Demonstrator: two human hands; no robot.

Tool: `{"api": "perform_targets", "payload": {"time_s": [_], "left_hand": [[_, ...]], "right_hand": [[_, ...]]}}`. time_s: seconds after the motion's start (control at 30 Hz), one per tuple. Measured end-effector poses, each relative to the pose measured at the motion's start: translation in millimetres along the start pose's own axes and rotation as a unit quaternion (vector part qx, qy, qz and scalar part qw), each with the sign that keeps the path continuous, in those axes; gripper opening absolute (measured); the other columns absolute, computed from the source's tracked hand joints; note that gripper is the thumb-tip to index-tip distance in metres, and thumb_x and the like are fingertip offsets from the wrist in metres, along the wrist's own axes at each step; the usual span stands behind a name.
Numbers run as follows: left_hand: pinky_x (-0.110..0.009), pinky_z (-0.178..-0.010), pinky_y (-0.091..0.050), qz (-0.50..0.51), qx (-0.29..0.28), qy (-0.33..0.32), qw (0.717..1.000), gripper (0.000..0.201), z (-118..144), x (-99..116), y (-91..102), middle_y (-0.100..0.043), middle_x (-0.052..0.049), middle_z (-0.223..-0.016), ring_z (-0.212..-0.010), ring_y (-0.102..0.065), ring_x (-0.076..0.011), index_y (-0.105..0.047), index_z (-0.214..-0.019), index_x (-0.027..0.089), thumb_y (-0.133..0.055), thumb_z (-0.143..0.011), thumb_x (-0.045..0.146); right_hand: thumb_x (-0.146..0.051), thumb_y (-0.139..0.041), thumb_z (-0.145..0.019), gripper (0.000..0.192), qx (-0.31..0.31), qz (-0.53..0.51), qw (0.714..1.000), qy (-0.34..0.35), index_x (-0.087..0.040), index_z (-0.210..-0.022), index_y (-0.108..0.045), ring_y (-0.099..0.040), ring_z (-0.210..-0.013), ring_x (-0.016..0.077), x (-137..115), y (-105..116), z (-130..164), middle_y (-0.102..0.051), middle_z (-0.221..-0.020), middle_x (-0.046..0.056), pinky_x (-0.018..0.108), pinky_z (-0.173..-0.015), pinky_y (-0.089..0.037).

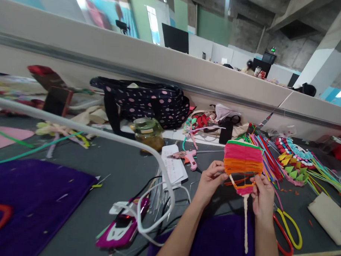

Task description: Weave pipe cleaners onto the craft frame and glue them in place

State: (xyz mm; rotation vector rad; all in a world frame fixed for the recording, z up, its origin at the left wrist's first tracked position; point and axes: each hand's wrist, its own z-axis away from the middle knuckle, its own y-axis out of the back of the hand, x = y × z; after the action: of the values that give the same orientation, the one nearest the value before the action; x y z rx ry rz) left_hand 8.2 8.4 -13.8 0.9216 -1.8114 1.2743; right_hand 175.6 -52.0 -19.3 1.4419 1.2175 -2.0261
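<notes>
Both hands hold up a woven pipe-cleaner piece (243,160), banded green, pink and orange, with a small pink section below and a white stem hanging down. My left hand (210,180) pinches its lower left edge. My right hand (261,194) grips the lower right side near the stem. The piece hovers above a purple cloth (219,238) on the dark grey table (124,167).
A pink glue gun (187,157), a paper sheet (173,167), a glass jar (148,133) and a polka-dot bag (143,101) lie behind. Loose pipe cleaners (266,157), a beaded craft (294,162) and red-yellow scissors (288,233) sit right. A white cable (145,216) curves at left.
</notes>
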Motion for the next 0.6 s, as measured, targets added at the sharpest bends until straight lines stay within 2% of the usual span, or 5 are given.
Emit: {"api": "perform_targets", "payload": {"time_s": [0.2, 0.37, 0.5, 0.6], "left_hand": [[-0.036, -0.092, -0.038, -0.073, -0.018, -0.05, 0.996, 0.01, 0.0, 4.0, 0.5, -0.063, -0.01, -0.095, -0.099, -0.054, -0.0255, -0.076, -0.071, 0.022, -0.077, -0.061, 0.019], [-0.036, -0.085, -0.043, -0.063, -0.054, -0.066, 0.994, 0.009, 4.7, 7.8, -2.2, -0.066, -0.009, -0.086, -0.092, -0.058, -0.0252, -0.075, -0.076, 0.022, -0.074, -0.067, 0.023], [-0.029, -0.072, -0.045, -0.033, -0.074, -0.023, 0.996, 0.013, 12.9, 17.6, -5.1, -0.064, -0.007, -0.078, -0.076, -0.058, -0.0192, -0.073, -0.07, 0.018, -0.072, -0.07, 0.031], [-0.028, -0.071, -0.046, 0.001, -0.08, 0.048, 0.996, 0.025, 23.1, 29.3, -7.1, -0.064, -0.006, -0.07, -0.07, -0.059, -0.0175, -0.072, -0.068, 0.014, -0.071, -0.07, 0.039]], "right_hand": [[-0.032, -0.079, -0.062, 0.03, -0.015, -0.017, 0.998, -0.059, -0.019, -0.079, -0.058, -0.033, -0.033, -0.0002, -3.0, 8.0, -3.9, -0.062, -0.064, -0.006, 0.009, -0.026, -0.027], [-0.031, -0.079, -0.062, 0.028, -0.023, -0.004, 0.998, -0.054, -0.019, -0.077, -0.059, -0.033, -0.032, 0.0002, -7.2, 12.8, -4.9, -0.063, -0.064, -0.005, 0.01, -0.024, -0.03], [-0.033, -0.078, -0.064, 0.027, -0.042, 0.023, 0.998, -0.038, -0.019, -0.079, -0.06, -0.035, -0.031, 0.0007, -18.8, 14.3, -4.6, -0.065, -0.065, -0.004, 0.011, -0.024, -0.03], [-0.032, -0.078, -0.064, 0.026, -0.088, 0.026, 0.994, -0.05, -0.017, -0.078, -0.061, -0.033, -0.03, -0.0008, -30.5, 16.6, -5.9, -0.064, -0.063, -0.005, 0.01, -0.024, -0.028]]}}
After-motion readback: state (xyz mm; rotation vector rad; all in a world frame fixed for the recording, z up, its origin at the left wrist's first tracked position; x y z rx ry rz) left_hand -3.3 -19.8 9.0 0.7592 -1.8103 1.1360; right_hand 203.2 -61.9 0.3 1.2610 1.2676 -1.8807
